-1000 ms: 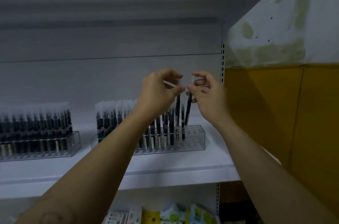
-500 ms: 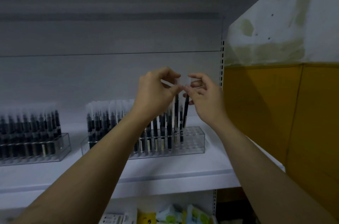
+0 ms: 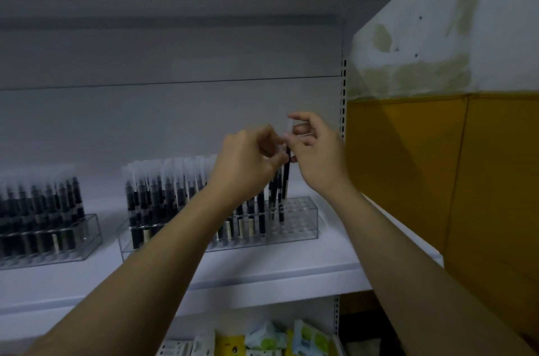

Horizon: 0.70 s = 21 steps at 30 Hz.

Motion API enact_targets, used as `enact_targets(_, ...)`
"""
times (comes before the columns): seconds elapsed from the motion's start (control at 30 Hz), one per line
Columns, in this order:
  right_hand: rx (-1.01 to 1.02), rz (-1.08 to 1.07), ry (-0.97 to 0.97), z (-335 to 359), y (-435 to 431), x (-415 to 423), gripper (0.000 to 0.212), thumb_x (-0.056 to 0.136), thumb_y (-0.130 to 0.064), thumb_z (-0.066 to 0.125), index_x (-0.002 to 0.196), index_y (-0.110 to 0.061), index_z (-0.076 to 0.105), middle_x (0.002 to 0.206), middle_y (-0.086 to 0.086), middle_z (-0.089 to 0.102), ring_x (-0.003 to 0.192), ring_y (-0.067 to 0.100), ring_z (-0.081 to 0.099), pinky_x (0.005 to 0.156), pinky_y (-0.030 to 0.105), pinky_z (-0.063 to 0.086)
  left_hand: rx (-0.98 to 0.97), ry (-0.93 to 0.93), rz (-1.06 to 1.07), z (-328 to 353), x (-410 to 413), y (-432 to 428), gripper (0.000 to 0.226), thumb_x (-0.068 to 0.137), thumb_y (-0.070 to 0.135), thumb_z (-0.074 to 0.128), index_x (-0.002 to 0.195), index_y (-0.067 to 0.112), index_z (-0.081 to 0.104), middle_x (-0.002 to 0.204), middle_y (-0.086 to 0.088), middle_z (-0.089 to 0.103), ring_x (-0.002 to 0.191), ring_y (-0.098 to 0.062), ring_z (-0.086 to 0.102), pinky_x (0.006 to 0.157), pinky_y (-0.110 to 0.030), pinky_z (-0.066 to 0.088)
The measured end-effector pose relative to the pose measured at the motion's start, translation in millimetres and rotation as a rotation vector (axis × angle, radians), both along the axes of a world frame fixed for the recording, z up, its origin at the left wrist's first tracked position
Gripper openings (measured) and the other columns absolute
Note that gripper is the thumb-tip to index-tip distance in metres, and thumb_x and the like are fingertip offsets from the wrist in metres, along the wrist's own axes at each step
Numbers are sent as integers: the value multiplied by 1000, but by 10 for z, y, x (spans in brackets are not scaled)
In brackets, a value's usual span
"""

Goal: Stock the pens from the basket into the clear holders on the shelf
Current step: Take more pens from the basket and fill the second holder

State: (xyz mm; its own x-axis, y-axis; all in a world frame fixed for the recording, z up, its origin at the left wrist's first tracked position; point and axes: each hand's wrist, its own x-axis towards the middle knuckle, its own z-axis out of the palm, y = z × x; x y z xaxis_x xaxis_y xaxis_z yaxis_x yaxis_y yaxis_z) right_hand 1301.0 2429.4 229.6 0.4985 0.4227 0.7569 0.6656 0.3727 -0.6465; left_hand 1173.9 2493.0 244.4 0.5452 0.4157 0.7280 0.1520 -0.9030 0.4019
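Head view, sole frame.
- Pen [image 3: 286, 177]: dark barrel, clear cap, approx. upright. My R hand [image 3: 318, 151] pinches the cap betw. thumb & forefinger. Lower end sits among the holes of the clear holder [image 3: 303, 218], right of the filled rows. Seated or not: can't tell.
- L hand [image 3: 248, 163]: fingers curled at the pen tops, just beside R hand. Blurred, so can't tell if it grips anything. It hides part of the stocked pens [image 3: 163, 189].
- 2nd holder [image 3: 87, 236]: full, cut off at left edge.
- Both holders stand on the white shelf [image 3: 262, 271].
- Packets [image 3: 262, 341] below the shelf: cut off at bottom edge, print unreadable.
- Pale bands on pen barrels: nothing legible.
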Motion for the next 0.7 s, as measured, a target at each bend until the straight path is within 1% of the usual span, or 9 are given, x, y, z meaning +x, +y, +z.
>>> enact_targets(0.1,-16,20,12,-21,-8,-11,29,90,-15,67,117,-21,61,89,-8,58,82,15,67,72,39,60,39,2,81,-52,-9,29,13,87,34,69,89,23,63,93,13,67,78,-10,61,71,-30,49)
enact_targets(0.17,-56,41,13,-41,-18,-14,30,90,-15,67,118,-21,61,89,-9,57,81,14,66,71,36,60,102,13,105,-37,-26,57,14,86,35,69,93,23,64,99,10,66,82,-14,60,76,-34,49)
enact_targets(0.27,-108,33,-19,-115,-48,-15,29,89,-18,68,117,-22,62,86,-13,58,76,3,62,67,19,54,229,87,142,-18,-51,76,20,87,34,68,103,23,65,100,9,64,98,-14,56,90,-38,46)
enact_targets(0.33,-161,12,-88,-180,-86,-38,27,89,-22,69,115,-22,63,90,-14,60,79,-2,60,65,9,48,192,93,139,-11,-69,90,19,86,33,69,102,25,64,98,12,61,93,-9,53,84,-29,44)
enact_targets(0.4,-211,-2,-155,-247,-112,-60,28,89,-22,69,116,-23,64,100,-11,63,84,0,61,69,12,49,84,81,99,-1,-83,101,16,86,31,70,99,26,63,97,13,63,80,-6,60,71,-22,46)
enact_targets(0.5,-275,-26,-222,-318,-139,-67,41,89,-13,68,125,-28,58,108,-8,62,86,4,61,75,19,51,12,77,75,39,-96,89,13,85,29,71,96,26,64,96,14,66,63,-9,65,56,-19,49)
enact_targets(0.57,-316,-59,-270,-351,-159,-55,48,90,-12,66,131,-33,53,106,-8,60,86,6,61,76,22,51,12,76,79,73,-99,75,10,85,28,71,94,25,65,94,14,67,64,-8,66,57,-15,47)
enact_targets(0.63,-348,-102,-321,-384,-174,-52,52,92,-13,63,135,-38,48,103,-9,59,85,8,60,75,24,51,-7,56,79,88,-98,80,9,87,28,69,94,24,68,91,12,69,68,-8,66,63,-20,51)
enact_targets(0.7,-368,-127,-348,-422,-182,-67,56,94,-14,61,139,-41,43,102,-10,58,83,9,59,74,26,52,-45,40,70,90,-91,96,8,87,27,69,94,23,68,89,9,70,72,-3,63,63,-18,50)
